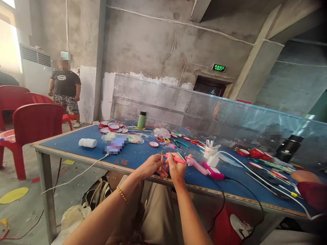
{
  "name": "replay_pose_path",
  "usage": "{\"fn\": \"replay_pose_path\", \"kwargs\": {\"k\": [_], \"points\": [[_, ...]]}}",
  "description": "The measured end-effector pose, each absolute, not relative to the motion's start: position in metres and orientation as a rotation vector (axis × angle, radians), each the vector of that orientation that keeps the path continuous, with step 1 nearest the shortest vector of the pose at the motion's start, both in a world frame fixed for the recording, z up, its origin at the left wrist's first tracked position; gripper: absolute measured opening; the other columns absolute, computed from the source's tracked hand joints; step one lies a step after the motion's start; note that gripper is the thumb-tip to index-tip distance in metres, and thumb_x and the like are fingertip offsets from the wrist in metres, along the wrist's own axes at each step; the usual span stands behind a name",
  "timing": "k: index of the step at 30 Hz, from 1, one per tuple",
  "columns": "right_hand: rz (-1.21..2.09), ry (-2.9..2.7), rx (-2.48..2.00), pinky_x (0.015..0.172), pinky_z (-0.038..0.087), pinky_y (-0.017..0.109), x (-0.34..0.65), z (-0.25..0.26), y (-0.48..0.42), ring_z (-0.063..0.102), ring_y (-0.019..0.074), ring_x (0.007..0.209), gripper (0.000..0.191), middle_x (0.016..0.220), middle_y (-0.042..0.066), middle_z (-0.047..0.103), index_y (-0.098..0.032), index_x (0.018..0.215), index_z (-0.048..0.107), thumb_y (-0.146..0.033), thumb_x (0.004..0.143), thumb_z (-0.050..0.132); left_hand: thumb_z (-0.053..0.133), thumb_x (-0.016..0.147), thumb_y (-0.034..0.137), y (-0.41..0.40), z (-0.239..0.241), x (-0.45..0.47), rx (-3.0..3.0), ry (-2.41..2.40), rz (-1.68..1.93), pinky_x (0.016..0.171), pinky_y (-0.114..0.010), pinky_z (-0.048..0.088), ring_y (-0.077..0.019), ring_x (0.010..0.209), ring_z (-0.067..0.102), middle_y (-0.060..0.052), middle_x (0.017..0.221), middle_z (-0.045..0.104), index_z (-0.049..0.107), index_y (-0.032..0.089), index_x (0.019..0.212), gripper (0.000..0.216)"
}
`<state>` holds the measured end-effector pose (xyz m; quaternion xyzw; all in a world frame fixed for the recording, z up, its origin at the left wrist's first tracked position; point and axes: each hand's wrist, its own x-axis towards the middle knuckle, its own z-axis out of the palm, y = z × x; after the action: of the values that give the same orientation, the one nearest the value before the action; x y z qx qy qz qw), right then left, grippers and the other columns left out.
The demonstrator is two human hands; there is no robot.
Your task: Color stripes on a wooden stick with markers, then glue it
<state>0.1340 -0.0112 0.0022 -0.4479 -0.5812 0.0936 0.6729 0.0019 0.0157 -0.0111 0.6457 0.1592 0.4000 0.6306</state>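
Work in hand is a thin white stick [161,156] with a green tip. It stands nearly upright between the two hands, just above the near edge of the desk [76,144]. The fingers of the left hand [152,165] are closed around its lower part in a pinch. The fingers of the right hand [176,170] are closed on a pink tool [176,158], which lies across and meets the stick at its side; what the tool does there is too small to tell.

Judging from the desk, one piece is in the middle of being made. Just to the right of the fingers stands a white cup [211,150] with more such sticks, so much material seems not yet used. Beyond the fingers lies a single round disc [153,144], and far beyond to the left a pile of red-rimmed discs [112,126] looks finished. A second red pile [255,153] lies well to the right, near another person's arm [305,177].
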Motion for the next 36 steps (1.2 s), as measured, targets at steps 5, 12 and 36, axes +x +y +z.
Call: {"fn": "replay_pose_path", "kwargs": {"k": [5, 12, 36], "points": [[0.219, -1.307, -1.007, 0.042, 0.043, 0.023, 0.1333, 0.0032, -0.0125, 0.053, 0.0117, 0.039, 0.030, 0.054, -0.002, 0.060, -0.020, 0.072, 0.063, -0.047, 0.084, 0.062, 0.070, 0.076, 0.065, 0.0160, -0.0111, 0.0018, 1.484, 0.360, 0.912, 0.059, -0.028, 0.058, -0.0187, 0.061, 0.073, -0.003, 0.065, 0.070, 0.046, 0.019, 0.083, 0.052], [0.220, -1.302, -1.011, 0.041, 0.043, 0.023, 0.1340, 0.0025, -0.0122, 0.053, 0.0118, 0.040, 0.032, 0.054, -0.002, 0.060, -0.019, 0.071, 0.063, -0.049, 0.084, 0.063, 0.069, 0.077, 0.065, 0.0159, -0.0107, 0.0015, 1.489, 0.367, 0.910, 0.059, -0.028, 0.058, -0.0193, 0.062, 0.074, -0.004, 0.067, 0.070, 0.046, 0.019, 0.084, 0.052], [0.268, -1.326, -0.970, 0.040, 0.043, 0.021, 0.1321, 0.0034, -0.0147, 0.053, 0.0107, 0.039, 0.028, 0.055, -0.002, 0.061, -0.018, 0.077, 0.068, -0.045, 0.085, 0.062, 0.069, 0.076, 0.065, 0.0175, -0.0128, 0.0008, 1.509, 0.372, 0.910, 0.061, -0.029, 0.058, -0.0188, 0.064, 0.073, -0.005, 0.069, 0.071, 0.050, 0.018, 0.084, 0.052]]}}
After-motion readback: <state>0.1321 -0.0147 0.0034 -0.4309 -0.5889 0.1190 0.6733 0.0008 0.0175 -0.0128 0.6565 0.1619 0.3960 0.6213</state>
